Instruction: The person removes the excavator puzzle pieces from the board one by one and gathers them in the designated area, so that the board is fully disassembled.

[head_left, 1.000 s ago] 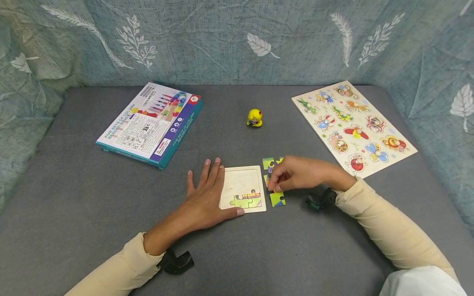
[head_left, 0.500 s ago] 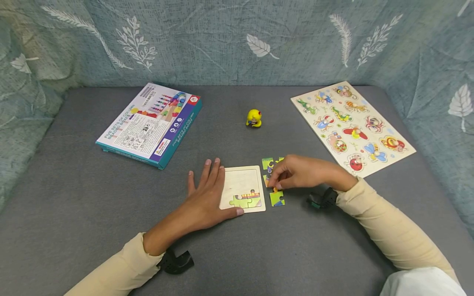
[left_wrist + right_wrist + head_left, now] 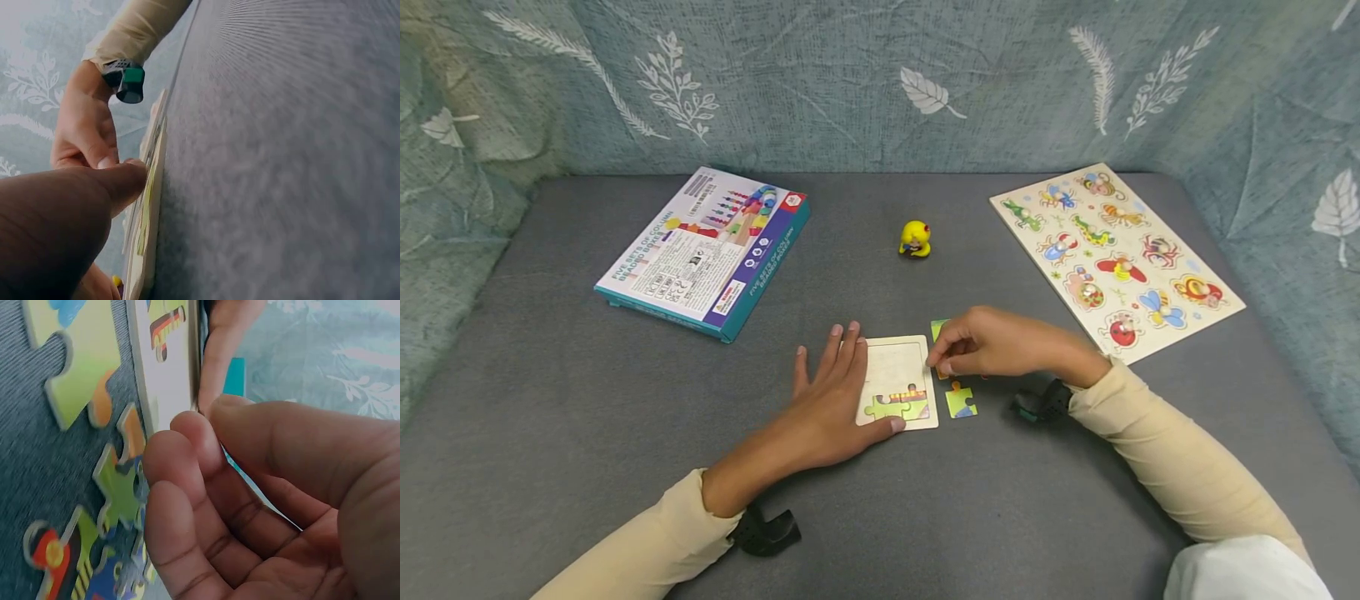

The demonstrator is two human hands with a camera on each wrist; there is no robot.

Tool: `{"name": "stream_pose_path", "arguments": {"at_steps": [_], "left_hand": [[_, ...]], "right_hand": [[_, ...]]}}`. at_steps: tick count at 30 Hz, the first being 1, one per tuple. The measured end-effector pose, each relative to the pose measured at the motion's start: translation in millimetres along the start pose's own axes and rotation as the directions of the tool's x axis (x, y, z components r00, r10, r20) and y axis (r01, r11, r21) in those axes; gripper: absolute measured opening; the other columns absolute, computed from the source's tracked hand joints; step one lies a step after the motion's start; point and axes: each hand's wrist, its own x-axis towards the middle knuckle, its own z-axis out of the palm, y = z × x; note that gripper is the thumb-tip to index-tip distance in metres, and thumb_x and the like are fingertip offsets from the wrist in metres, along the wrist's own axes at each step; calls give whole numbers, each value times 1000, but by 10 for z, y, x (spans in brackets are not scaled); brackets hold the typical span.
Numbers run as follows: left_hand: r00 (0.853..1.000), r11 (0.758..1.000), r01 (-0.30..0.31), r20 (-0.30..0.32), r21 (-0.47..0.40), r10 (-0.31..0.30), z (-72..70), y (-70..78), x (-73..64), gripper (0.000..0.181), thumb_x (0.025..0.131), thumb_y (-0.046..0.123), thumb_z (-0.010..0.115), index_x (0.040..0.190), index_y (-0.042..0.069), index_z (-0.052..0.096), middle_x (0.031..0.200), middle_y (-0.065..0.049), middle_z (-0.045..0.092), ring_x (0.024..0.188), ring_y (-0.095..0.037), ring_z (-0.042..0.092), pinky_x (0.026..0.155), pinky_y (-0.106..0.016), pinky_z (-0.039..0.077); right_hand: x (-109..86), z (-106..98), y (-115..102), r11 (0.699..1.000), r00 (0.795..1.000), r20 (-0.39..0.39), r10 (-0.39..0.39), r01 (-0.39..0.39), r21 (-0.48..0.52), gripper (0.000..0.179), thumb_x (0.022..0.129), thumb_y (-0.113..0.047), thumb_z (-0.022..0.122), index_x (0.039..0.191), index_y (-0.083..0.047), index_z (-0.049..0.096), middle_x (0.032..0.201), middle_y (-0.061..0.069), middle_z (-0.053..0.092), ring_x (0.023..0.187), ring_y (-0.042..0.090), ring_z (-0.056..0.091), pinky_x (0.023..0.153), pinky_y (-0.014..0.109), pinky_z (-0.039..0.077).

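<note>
My left hand [image 3: 823, 412] lies spread over the left side of a small wooden puzzle tray [image 3: 895, 367], its thumb along the front edge. Inside the tray's lower right, a few joined puzzle pieces [image 3: 898, 407] show green with a red and yellow stripe. My right hand [image 3: 992, 343] is just right of the tray, above loose pieces. In the right wrist view its fingers curl and the thumb tip meets the index fingertip [image 3: 195, 434]; no piece shows between them. A green piece with an orange knob [image 3: 961, 402] lies nearer the front. Several more loose pieces [image 3: 119, 494] are partly hidden beneath the hand.
A teal and white toy box [image 3: 700, 254] lies at the back left. A small yellow toy figure [image 3: 915, 239] stands at the back middle. On the right is a wooden insect peg board [image 3: 1060, 279]. A leaf-patterned cloth [image 3: 850, 100] hangs behind the grey table surface [image 3: 865, 533].
My right hand has shifted slightly left, closer to the tray's right edge. My left hand has slid a little right across the tray. The other things stay where they were.
</note>
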Motion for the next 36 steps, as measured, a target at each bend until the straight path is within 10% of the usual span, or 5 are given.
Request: {"name": "stream_pose_path", "arguments": {"at_steps": [36], "left_hand": [[998,996,57,-20,70,-56,44,50,54,114,84,72,54,153,-5,5,160,-19,-10,145,-30,-15,108,-61,-10]], "right_hand": [[429,292,-88,977,992,26,-124,117,180,18,95,-1,61,110,3,70,102,7,71,91,10,64,82,30,51]]}}
